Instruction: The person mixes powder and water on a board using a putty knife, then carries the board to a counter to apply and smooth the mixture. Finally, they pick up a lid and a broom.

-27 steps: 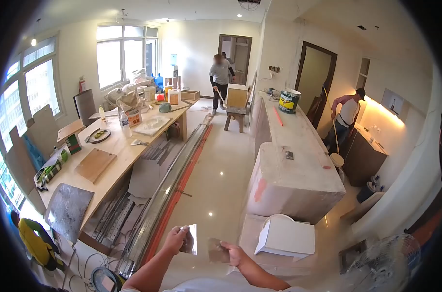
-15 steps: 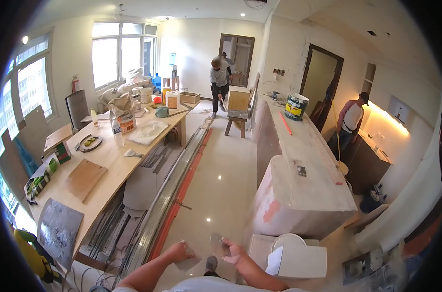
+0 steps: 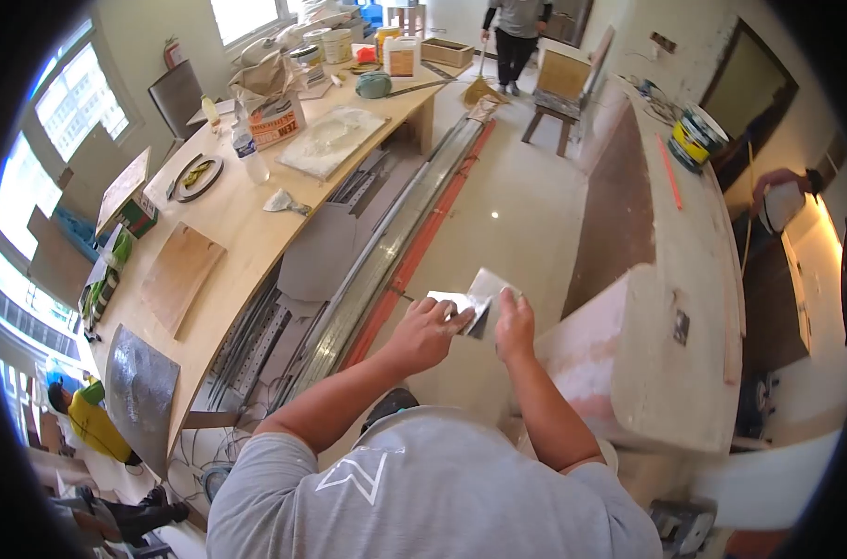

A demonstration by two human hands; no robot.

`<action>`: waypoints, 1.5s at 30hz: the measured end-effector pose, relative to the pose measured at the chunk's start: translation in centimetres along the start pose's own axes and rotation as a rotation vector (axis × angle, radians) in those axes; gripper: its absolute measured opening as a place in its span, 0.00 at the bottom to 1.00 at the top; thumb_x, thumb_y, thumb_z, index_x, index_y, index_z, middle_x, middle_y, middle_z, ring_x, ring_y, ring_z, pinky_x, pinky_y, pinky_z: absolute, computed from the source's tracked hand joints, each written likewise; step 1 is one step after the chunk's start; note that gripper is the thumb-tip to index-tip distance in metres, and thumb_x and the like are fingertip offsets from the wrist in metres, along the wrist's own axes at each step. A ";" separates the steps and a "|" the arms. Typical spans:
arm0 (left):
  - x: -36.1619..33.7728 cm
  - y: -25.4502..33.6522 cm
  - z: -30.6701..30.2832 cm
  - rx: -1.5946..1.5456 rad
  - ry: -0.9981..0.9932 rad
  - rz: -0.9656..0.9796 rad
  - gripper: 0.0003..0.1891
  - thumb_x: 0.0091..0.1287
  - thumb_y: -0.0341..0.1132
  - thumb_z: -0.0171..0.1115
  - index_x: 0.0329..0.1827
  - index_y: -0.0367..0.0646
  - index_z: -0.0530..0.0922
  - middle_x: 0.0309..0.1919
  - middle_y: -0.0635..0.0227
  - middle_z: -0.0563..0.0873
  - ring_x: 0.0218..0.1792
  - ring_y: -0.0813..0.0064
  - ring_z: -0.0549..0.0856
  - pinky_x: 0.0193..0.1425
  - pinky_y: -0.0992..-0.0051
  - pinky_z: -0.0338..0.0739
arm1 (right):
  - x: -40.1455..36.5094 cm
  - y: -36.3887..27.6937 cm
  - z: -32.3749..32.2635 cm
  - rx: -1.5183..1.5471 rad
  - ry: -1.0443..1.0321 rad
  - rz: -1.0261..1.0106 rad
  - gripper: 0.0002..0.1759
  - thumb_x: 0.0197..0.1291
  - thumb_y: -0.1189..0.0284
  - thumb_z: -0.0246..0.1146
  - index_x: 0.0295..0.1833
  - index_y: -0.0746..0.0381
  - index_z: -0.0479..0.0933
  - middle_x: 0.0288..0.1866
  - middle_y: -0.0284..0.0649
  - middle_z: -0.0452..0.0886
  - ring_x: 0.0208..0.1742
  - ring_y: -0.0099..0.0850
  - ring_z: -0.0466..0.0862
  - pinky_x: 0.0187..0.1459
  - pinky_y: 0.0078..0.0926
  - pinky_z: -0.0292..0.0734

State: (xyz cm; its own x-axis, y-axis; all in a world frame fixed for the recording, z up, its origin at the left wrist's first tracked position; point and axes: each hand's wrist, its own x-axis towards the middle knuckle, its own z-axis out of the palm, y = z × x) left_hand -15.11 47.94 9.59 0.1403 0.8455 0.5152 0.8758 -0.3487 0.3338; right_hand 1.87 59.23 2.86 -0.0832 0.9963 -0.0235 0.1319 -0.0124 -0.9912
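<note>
In front of my chest, the two hands are close together over the tiled floor. My left hand (image 3: 427, 333) grips a thin, shiny flat scraper blade (image 3: 450, 301), its fingers spread over the sheet. My right hand (image 3: 514, 326) pinches a second flat scraper (image 3: 490, 282), paler and roughly square. The two scrapers overlap in this view, edges crossing between the hands. No handle shows on either one.
A long plywood table (image 3: 242, 200) stands on the left, holding a putty knife (image 3: 286, 202), a bottle (image 3: 249, 154) and a bag. Metal and red lengths (image 3: 419, 252) lie beside it. A plastered counter (image 3: 642, 354) stands right. A person (image 3: 517, 33) sweeps ahead; another person (image 3: 782, 200) is at right.
The view has tilted downward and shifted left. My hands, apart and low before, have come together and risen, bringing the two scrapers across each other.
</note>
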 end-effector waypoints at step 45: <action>9.5 -72.5 -0.6 0.669 -0.443 -1.548 0.10 0.57 0.32 0.68 0.42 0.43 0.85 0.40 0.57 0.88 0.42 0.53 0.87 0.44 0.60 0.82 | 77.3 -0.4 52.0 -0.452 -0.838 -0.085 0.29 0.62 0.66 0.61 0.64 0.70 0.67 0.50 0.52 0.77 0.51 0.38 0.78 0.54 0.32 0.73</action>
State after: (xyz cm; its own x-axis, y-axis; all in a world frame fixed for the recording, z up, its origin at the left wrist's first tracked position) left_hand -77.54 80.97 -9.21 -0.9348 0.2850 -0.2120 0.3189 0.9362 -0.1477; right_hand -56.03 131.77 -5.35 -0.7671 0.6052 -0.2129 0.4473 0.2666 -0.8538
